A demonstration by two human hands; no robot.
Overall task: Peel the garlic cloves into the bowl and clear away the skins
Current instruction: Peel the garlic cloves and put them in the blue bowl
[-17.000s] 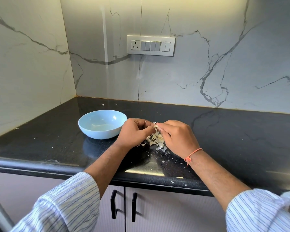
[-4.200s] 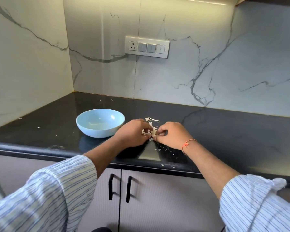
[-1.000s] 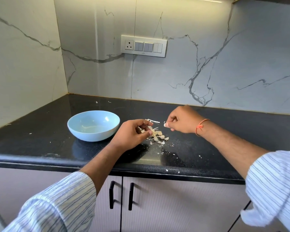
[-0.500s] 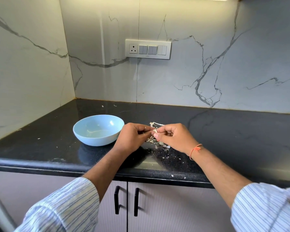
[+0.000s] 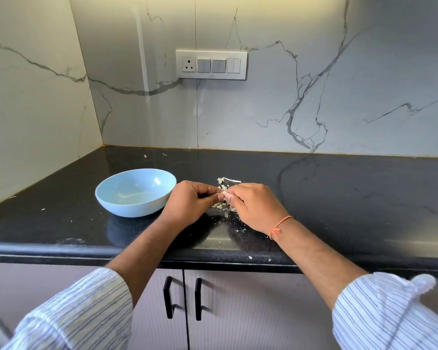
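Note:
A light blue bowl stands on the black countertop, left of my hands. My left hand and my right hand meet just right of the bowl, and their fingertips pinch one small garlic clove between them. A loose heap of pale garlic skins lies on the counter under and behind the hands, partly hidden by them. One longer strip of skin lies just beyond. The bowl's contents are hard to make out.
Small skin flakes are scattered toward the counter's front edge and near the back corner. Marble walls close the counter at the back and the left. A switch panel sits on the back wall. Cabinet doors with black handles are below.
A second ago my right hand was lifted away to the right, apart from the left. It has come back, and both hands now pinch the clove together above the skins.

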